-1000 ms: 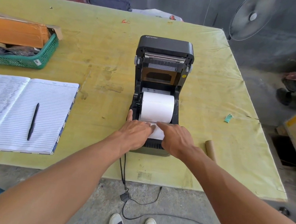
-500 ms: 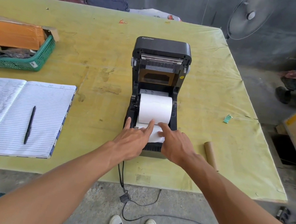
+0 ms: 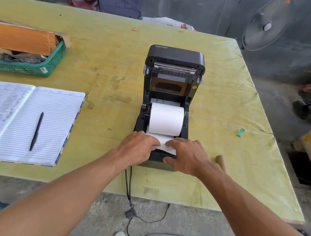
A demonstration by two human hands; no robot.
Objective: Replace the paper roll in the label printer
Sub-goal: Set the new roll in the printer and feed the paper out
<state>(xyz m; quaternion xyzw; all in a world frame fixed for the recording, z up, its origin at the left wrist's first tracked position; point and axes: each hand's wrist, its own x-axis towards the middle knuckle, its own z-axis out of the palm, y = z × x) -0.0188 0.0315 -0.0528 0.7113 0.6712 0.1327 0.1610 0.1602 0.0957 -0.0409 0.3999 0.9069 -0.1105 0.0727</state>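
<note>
— What is on the counter?
— From the left: a green basket, an open notebook with a pen, then the open label printer, its white paper roll seated inside.
— And the hands?
— Left hand and right hand, fingers curled loosely, press the roll's loose end flat at the printer's front. A cardboard core lies just right.
</note>
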